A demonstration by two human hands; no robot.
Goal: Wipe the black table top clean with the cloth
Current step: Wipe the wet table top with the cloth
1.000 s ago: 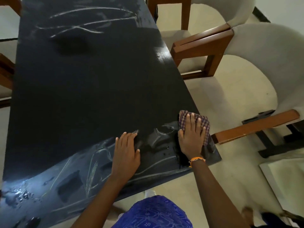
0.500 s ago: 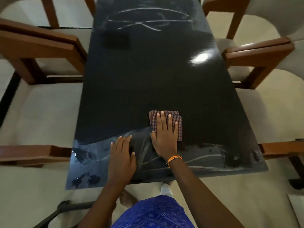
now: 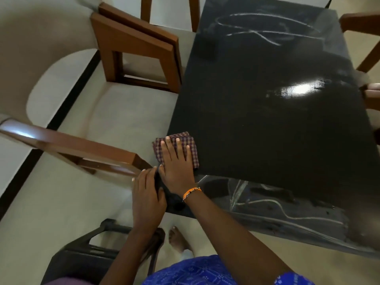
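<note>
Filling most of the view, the black table top (image 3: 277, 120) shows pale streaks at its far and near ends. Wooden-armed chair (image 3: 115, 103) stands beside its left edge. Right hand (image 3: 177, 169) presses flat, fingers spread, on the checked cloth (image 3: 191, 145) at the table's near-left edge. Left hand (image 3: 147, 198) rests flat and empty beside it at the corner.

Home dining rm: table (image 3: 267, 120), upholstered chairs (image 3: 131, 112)

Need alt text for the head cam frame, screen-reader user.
A right hand presses a checked cloth flat at the near left corner of a black table top; the left hand rests beside it. White streaks mark the far end.
</note>
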